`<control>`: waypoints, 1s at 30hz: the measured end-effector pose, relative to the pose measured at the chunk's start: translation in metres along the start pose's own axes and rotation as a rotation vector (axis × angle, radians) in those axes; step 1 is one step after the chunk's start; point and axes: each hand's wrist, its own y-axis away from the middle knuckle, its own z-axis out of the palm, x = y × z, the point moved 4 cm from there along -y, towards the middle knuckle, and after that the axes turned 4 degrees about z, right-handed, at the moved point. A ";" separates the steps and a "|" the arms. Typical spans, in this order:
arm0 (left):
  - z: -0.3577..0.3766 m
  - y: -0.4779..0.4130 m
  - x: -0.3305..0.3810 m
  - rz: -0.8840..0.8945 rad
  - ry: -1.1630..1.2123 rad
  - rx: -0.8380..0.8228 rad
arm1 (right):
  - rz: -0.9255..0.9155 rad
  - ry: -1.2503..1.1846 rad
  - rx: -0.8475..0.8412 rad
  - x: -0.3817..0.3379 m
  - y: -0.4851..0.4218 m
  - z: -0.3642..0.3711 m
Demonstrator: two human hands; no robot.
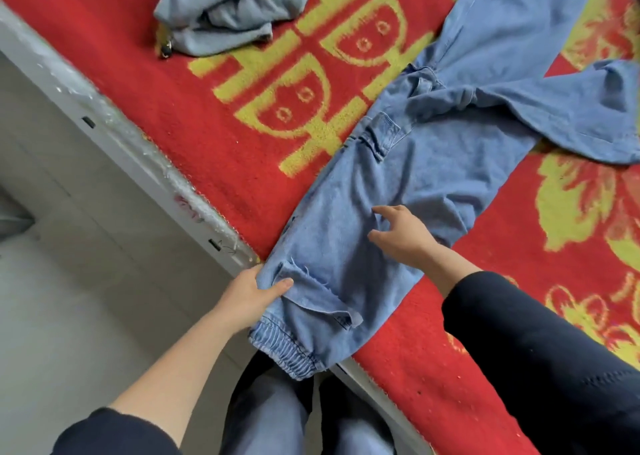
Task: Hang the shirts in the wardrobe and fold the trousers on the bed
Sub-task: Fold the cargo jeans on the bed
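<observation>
One pair of trousers [433, 163] lies on the bed [242, 163], long axis lower centre to upper right of frame. Left hand [254, 293] grips denim just above the cuff [287, 354], nearest end; right hand [403, 234], fingers spread and relaxed, apparently touches cloth further up-leg.

I grip light blue denim trousers [433, 163] — the bed's blanket [225, 136] is red, patterned yellow; grey garment [228, 7] near its edge.
</observation>
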 end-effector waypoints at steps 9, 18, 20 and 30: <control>-0.045 -0.027 0.045 -0.039 -0.543 0.140 | 0.013 -0.189 0.052 0.005 -0.018 -0.021; 0.040 -0.121 0.218 0.548 -0.699 0.252 | 0.294 -0.705 0.507 0.080 -0.076 -0.120; 0.055 -0.149 0.248 0.650 -0.768 0.254 | 0.396 -0.855 0.601 0.113 -0.092 -0.140; 0.076 -0.245 0.306 0.915 -0.810 0.386 | 0.655 -1.539 1.115 0.222 -0.152 -0.203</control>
